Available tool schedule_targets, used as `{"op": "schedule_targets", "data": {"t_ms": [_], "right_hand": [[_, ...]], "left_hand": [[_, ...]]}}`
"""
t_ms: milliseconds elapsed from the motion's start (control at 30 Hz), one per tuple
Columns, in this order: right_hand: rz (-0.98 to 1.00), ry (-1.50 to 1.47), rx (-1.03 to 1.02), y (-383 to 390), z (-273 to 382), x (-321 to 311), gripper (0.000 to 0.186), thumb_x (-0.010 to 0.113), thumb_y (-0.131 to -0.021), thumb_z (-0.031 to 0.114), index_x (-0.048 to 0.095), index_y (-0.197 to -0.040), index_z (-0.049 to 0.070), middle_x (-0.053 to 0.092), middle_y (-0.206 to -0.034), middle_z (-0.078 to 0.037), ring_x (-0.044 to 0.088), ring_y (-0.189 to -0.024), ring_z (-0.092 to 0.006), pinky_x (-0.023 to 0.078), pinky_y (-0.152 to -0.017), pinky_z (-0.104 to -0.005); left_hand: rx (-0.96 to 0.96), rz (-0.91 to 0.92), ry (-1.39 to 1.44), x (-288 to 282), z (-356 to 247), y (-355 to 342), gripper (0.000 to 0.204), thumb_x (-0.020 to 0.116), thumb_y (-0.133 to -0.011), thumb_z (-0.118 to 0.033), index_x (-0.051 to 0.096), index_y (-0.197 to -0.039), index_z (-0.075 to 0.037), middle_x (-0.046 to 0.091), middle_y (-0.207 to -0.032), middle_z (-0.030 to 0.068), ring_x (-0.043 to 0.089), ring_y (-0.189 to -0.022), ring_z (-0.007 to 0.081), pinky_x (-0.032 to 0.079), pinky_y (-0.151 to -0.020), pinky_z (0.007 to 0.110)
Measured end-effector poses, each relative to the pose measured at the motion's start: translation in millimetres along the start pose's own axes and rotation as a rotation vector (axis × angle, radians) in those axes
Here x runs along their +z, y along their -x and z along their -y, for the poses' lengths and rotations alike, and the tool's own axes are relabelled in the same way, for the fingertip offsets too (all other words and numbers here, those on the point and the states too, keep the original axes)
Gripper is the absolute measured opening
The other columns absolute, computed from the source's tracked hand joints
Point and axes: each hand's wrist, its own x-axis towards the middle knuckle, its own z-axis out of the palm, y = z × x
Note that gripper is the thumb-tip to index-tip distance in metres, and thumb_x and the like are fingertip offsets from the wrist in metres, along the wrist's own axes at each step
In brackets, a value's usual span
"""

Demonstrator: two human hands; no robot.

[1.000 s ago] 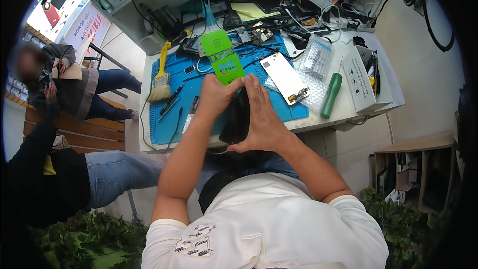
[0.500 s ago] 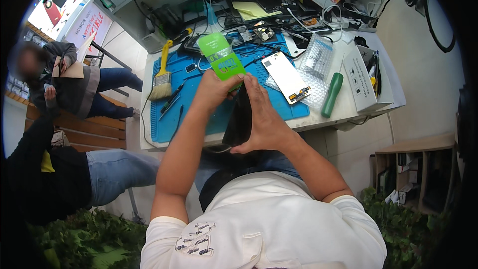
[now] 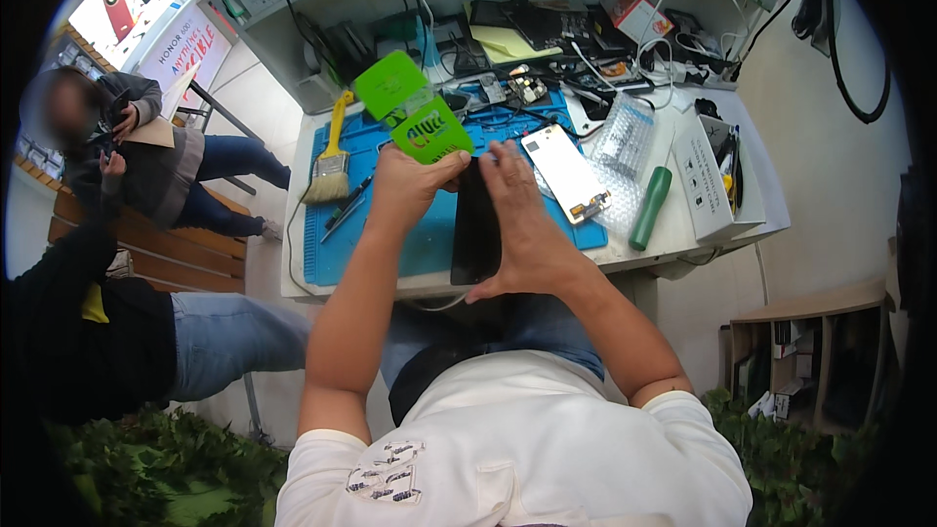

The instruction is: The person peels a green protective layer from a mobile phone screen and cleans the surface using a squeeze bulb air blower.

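A white workbench (image 3: 678, 218) carries a blue mat (image 3: 334, 252) before me. Above the mat's near edge, my right hand (image 3: 527, 229) spans a dark, phone-shaped slab (image 3: 475, 234), fingers extended near its top, thumb toward its lower end; my left hand (image 3: 415, 185) pinches a green card packet (image 3: 432, 134). I cannot tell whether it touches the slab. To the right lie a pale panel (image 3: 559, 166) and green-handled screwdriver (image 3: 651, 209).
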Motion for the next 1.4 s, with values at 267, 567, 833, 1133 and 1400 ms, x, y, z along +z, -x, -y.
{"op": "schedule_targets", "data": {"t_ms": [267, 567, 833, 1133, 1400], "right_hand": [[-0.252, -0.270, 0.409, -32, 6, 14, 0.129, 0.103, -0.069, 0.044, 0.037, -0.164, -0.012, 0.064, -0.141, -0.033, 0.072, -0.125, -0.0465, 0.061, -0.104, -0.0489], [-0.285, -0.122, 0.196, -33, 2, 8, 0.099, 0.093, -0.073, 0.025, 0.051, -0.156, -0.009, 0.069, -0.117, -0.023, 0.076, -0.102, -0.0398, 0.064, -0.087, -0.0468], [-0.229, -0.070, 0.152, -31, 8, 1, 0.103, 0.093, -0.071, 0.027, 0.050, -0.157, -0.009, 0.068, -0.115, -0.022, 0.075, -0.096, -0.0389, 0.064, -0.083, -0.0463], [-0.104, -0.015, 0.086, -30, 8, -11, 0.104, 0.092, -0.071, 0.027, 0.049, -0.160, -0.007, 0.068, -0.118, -0.023, 0.074, -0.096, -0.0402, 0.064, -0.085, -0.0472], [-0.006, -0.024, 0.098, -25, 4, -11, 0.104, 0.091, -0.071, 0.027, 0.050, -0.160, -0.006, 0.068, -0.118, -0.022, 0.074, -0.093, -0.0404, 0.063, -0.082, -0.0476]], "left_hand": [[0.185, -0.149, 0.126, -1, -5, 11, 0.018, 0.089, -0.097, -0.010, 0.081, -0.107, 0.003, 0.081, -0.093, 0.0090, 0.077, -0.075, 0.0149, 0.066, -0.067, 0.031], [0.065, -0.145, 0.236, -21, -4, 37, 0.016, 0.086, -0.100, -0.011, 0.079, -0.103, 0.003, 0.079, -0.089, 0.0086, 0.074, -0.068, 0.0149, 0.061, -0.061, 0.030], [0.084, -0.167, 0.015, -23, -10, 48, 0.015, 0.087, -0.100, -0.011, 0.078, -0.097, 0.001, 0.074, -0.078, 0.0041, 0.067, -0.060, 0.0114, 0.054, -0.054, 0.028], [0.025, -0.152, 0.024, -25, -7, 50, 0.016, 0.088, -0.098, -0.011, 0.077, -0.097, 0.001, 0.075, -0.079, 0.0039, 0.067, -0.060, 0.0111, 0.053, -0.053, 0.027], [0.023, -0.112, 0.061, -25, 6, 51, 0.017, 0.088, -0.097, -0.012, 0.077, -0.102, 0.000, 0.076, -0.083, 0.0043, 0.066, -0.059, 0.0116, 0.052, -0.053, 0.028]]}}
